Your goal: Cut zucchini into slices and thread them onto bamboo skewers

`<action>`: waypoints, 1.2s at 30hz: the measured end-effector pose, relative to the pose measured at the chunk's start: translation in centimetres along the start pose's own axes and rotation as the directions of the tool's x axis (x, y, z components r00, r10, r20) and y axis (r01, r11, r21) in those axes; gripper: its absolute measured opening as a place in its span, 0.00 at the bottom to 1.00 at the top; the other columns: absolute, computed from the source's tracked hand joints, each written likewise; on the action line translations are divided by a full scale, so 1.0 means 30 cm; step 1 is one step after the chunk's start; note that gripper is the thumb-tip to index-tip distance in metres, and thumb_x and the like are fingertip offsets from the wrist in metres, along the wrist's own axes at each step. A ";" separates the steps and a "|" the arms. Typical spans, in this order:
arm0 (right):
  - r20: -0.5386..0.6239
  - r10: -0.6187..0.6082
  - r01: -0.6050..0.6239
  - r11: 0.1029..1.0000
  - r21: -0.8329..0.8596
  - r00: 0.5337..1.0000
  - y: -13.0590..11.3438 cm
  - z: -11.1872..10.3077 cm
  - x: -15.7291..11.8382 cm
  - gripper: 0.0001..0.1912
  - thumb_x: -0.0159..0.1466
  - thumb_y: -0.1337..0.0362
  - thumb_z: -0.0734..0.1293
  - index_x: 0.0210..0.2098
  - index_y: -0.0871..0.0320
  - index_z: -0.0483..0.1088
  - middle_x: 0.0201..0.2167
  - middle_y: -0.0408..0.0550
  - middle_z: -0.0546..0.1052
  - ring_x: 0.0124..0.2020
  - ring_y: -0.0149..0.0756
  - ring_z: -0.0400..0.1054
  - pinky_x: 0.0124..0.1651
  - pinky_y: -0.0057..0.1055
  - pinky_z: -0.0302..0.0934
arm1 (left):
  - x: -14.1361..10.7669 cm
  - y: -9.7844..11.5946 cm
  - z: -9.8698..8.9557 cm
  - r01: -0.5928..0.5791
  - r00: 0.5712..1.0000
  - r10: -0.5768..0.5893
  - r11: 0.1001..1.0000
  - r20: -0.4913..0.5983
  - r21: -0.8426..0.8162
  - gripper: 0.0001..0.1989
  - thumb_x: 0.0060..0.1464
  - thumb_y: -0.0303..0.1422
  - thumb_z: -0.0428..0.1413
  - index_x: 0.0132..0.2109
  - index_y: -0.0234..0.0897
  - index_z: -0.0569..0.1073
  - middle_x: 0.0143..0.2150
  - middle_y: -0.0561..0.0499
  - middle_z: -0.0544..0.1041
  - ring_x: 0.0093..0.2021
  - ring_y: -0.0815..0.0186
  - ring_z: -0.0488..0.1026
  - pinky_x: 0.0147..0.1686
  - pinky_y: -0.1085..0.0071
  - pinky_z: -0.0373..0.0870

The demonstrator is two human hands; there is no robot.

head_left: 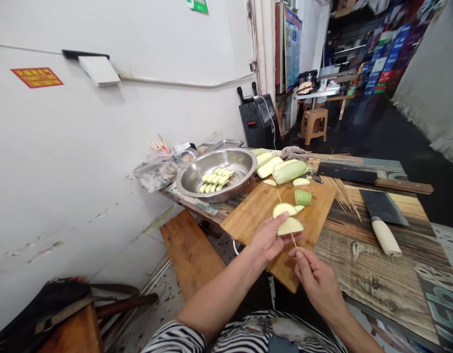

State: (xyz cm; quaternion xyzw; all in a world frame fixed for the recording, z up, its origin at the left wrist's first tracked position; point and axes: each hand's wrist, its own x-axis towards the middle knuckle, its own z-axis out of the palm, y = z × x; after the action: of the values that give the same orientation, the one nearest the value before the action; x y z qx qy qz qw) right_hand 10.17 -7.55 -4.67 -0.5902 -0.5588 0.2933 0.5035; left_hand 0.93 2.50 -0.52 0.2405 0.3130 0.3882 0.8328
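Note:
My left hand (268,239) holds a pale green half-round slice (290,226) between thumb and fingers, above the cutting board (248,215). A thin wooden skewer (279,196) runs through it and through a second slice (284,210) just beyond. My right hand (312,272) pinches the near end of the skewer. On the board behind the slices sits a short stack of cut slices (303,197). Large cut gourd pieces (290,171) lie at the board's far edge. Skewered slices (216,179) rest in a metal basin (186,185) to the left.
Two cleavers, one dark (347,172) and one with a pale handle (386,237), lie on the table (377,274) at the right. Loose skewers (342,196) are beside the board. Plastic bags (156,171) sit left of the basin. A wooden bench (191,250) stands below.

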 end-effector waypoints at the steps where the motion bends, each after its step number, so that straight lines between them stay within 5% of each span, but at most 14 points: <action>1: -0.004 -0.005 0.005 1.000 -0.001 1.000 0.001 0.001 0.000 0.18 0.67 0.55 0.55 0.34 0.60 0.69 0.14 0.37 0.61 0.15 0.30 0.57 0.19 0.25 0.52 | 0.002 0.001 0.003 0.013 1.000 -0.013 1.000 -0.005 -0.002 0.11 0.51 0.31 0.59 0.41 0.28 0.72 0.35 0.42 0.77 0.36 0.61 0.77 0.39 0.61 0.75; 12: -0.088 -0.056 0.043 0.989 -0.142 0.995 -0.017 0.001 0.002 0.17 0.65 0.56 0.55 0.31 0.58 0.71 0.14 0.40 0.65 0.15 0.32 0.60 0.20 0.27 0.54 | 0.002 -0.022 0.034 0.036 0.991 -0.035 0.999 -0.127 -0.002 0.07 0.51 0.28 0.58 0.37 0.26 0.72 0.29 0.43 0.77 0.30 0.61 0.77 0.36 0.62 0.76; 17: -0.116 -0.074 0.048 0.975 -0.216 0.991 -0.011 -0.002 0.021 0.17 0.65 0.58 0.56 0.27 0.58 0.69 0.15 0.43 0.69 0.15 0.33 0.62 0.20 0.27 0.54 | 0.001 -0.059 0.034 0.062 0.996 -0.059 0.997 -0.066 0.052 0.05 0.51 0.27 0.56 0.33 0.26 0.72 0.28 0.42 0.76 0.27 0.65 0.75 0.29 0.70 0.73; 22: -0.134 -0.110 0.074 0.965 -0.251 0.985 0.004 -0.024 0.024 0.17 0.65 0.58 0.55 0.30 0.59 0.70 0.17 0.44 0.71 0.17 0.34 0.64 0.22 0.28 0.55 | 0.000 -0.052 0.019 0.119 0.992 -0.116 0.990 -0.043 0.071 0.16 0.54 0.40 0.56 0.37 0.27 0.73 0.28 0.44 0.76 0.24 0.68 0.73 0.23 0.75 0.68; 25: -0.115 -0.136 0.106 0.966 -0.237 0.984 0.001 -0.041 0.004 0.16 0.66 0.58 0.56 0.33 0.59 0.71 0.16 0.43 0.69 0.16 0.33 0.63 0.22 0.27 0.56 | 0.007 0.006 0.003 0.108 0.991 -0.107 0.994 -0.075 0.014 0.24 0.56 0.48 0.50 0.41 0.28 0.73 0.33 0.42 0.77 0.28 0.65 0.75 0.28 0.70 0.72; 29: -0.042 -0.153 0.143 0.972 -0.186 0.987 -0.012 -0.047 -0.014 0.15 0.66 0.58 0.57 0.35 0.59 0.72 0.16 0.42 0.68 0.16 0.32 0.62 0.22 0.26 0.56 | 0.014 0.073 -0.002 -0.026 0.999 0.028 0.999 0.037 -0.047 0.19 0.60 0.42 0.47 0.41 0.30 0.72 0.41 0.40 0.77 0.39 0.58 0.76 0.40 0.59 0.74; 32: -0.019 -0.152 0.147 0.974 -0.170 0.988 -0.019 -0.042 -0.014 0.15 0.66 0.58 0.57 0.35 0.59 0.72 0.16 0.42 0.69 0.16 0.32 0.61 0.21 0.26 0.56 | 0.007 0.075 0.005 -0.085 0.991 0.086 0.996 0.099 -0.017 0.16 0.59 0.40 0.49 0.40 0.30 0.72 0.44 0.39 0.76 0.44 0.56 0.75 0.44 0.57 0.73; 36: -0.018 -0.159 0.154 0.971 -0.186 0.987 -0.013 -0.036 -0.014 0.16 0.66 0.58 0.57 0.33 0.58 0.72 0.16 0.42 0.69 0.16 0.32 0.62 0.20 0.26 0.56 | -0.004 0.059 0.015 -0.152 0.988 0.150 0.987 0.040 0.054 0.11 0.56 0.36 0.53 0.37 0.31 0.73 0.42 0.40 0.76 0.42 0.57 0.76 0.44 0.58 0.73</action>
State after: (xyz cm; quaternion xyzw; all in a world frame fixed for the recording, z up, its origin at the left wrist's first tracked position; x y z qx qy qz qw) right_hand 10.91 -8.30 -4.05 -0.5928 -0.6200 0.1903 0.4775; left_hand 0.31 3.35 0.97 0.2941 0.2896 0.4368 0.7993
